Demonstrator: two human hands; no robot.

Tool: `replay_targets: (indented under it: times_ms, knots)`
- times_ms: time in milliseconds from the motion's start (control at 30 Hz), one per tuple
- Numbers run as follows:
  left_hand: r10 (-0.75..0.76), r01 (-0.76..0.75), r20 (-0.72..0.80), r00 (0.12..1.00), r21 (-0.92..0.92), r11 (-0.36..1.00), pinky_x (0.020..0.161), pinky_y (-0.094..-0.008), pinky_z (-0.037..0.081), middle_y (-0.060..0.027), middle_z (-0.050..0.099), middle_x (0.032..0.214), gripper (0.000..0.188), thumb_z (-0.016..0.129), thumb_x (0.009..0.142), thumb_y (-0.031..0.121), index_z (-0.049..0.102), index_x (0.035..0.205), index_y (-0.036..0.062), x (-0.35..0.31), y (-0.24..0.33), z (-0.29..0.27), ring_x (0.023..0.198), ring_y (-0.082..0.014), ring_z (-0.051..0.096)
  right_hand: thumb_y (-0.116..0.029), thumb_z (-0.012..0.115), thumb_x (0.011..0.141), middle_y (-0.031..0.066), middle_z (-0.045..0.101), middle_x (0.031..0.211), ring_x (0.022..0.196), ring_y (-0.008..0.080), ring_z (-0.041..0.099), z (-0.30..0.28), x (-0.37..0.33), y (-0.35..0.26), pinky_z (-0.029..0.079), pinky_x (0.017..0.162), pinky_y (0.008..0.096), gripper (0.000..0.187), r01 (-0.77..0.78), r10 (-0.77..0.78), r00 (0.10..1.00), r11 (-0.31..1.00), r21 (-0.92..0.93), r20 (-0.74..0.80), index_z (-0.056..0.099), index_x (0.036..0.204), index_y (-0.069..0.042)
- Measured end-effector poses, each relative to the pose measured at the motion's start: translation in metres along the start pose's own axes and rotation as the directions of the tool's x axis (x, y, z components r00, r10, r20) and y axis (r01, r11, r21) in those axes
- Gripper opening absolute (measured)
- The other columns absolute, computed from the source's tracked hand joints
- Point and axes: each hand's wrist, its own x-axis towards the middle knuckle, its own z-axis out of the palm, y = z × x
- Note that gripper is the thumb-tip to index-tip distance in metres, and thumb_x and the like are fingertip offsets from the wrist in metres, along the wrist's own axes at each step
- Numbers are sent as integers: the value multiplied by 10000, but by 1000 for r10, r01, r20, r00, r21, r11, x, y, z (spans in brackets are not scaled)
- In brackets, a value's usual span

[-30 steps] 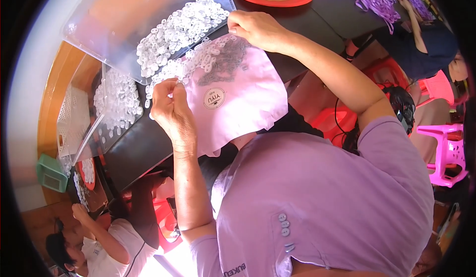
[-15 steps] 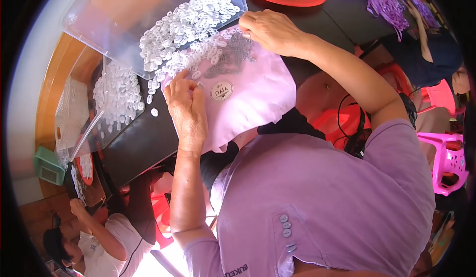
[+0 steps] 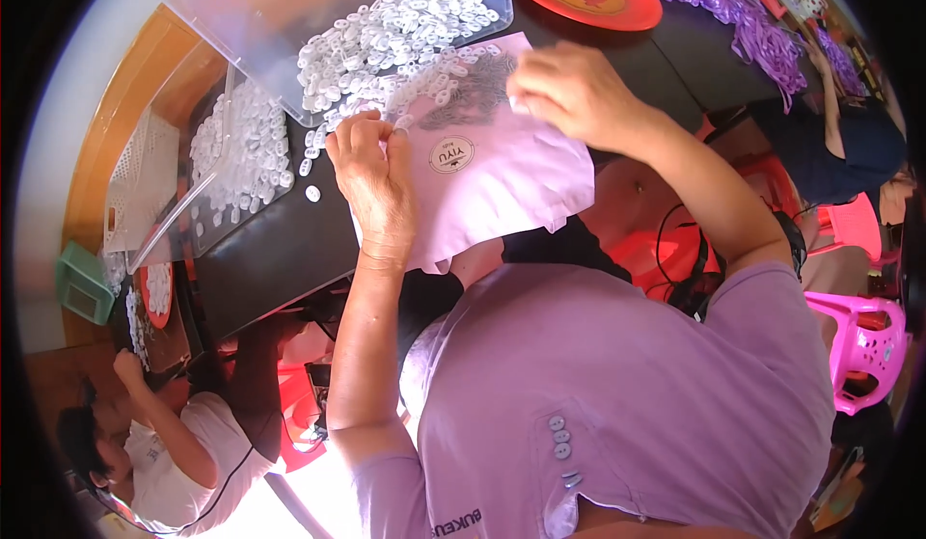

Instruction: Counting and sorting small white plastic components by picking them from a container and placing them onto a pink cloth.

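A pink cloth (image 3: 511, 182) with a round pale label lies over the near table edge and my lap. White oval pieces (image 3: 424, 91) with small holes spread across its far left part, beside a heap of thin dark metal bits (image 3: 473, 91). My left hand (image 3: 374, 177) rests at the cloth's left edge by the white pieces, fingers curled and thumb pressed in; what they hold is unclear. Over the cloth's right side, my right hand (image 3: 579, 95) is closed in a pinch, slightly blurred, with something whitish at its fingertips.
A clear bin (image 3: 241, 47) holding more white pieces stands beyond the cloth, with another clear tray (image 3: 289, 168) to its left. Far right are a red plate (image 3: 627, 4) and purple ribbons (image 3: 719, 9). Other people sit at lower left and far right; a pink chair (image 3: 868, 346) stands right.
My right hand has drawn back toward me from the cloth's far corner, which now shows. My left hand stays at the cloth's left edge, fingers more curled. The whole view has shifted slightly.
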Motion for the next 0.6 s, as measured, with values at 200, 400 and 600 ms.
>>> replay_targets:
  times_ms: [200,400,600]
  knots:
    - [-70,82,86,994,-145,986,742,-419,442,-160,580,783,48,587,821,29,570,813,-15,-15,14,-4,797,-334,544,-129,689,759,12,534,798,773,198,583,23,-27,-2,436,694,362,133,61,-65,998,989,-138,-22,564,801,-116]
    - [-80,92,90,993,-142,986,728,-441,435,-162,588,787,46,577,799,37,573,797,-9,-9,4,0,798,-353,543,-119,637,807,58,576,849,826,261,582,8,-6,3,433,746,382,95,-6,28,979,994,-109,202,569,842,-62]
    - [-45,53,43,998,-196,979,732,-442,441,-157,579,798,35,588,787,17,558,794,0,-20,11,-8,805,-357,549,-163,637,839,106,640,865,782,325,621,0,44,-14,463,687,431,132,-51,72,930,997,-65,360,619,891,-43]
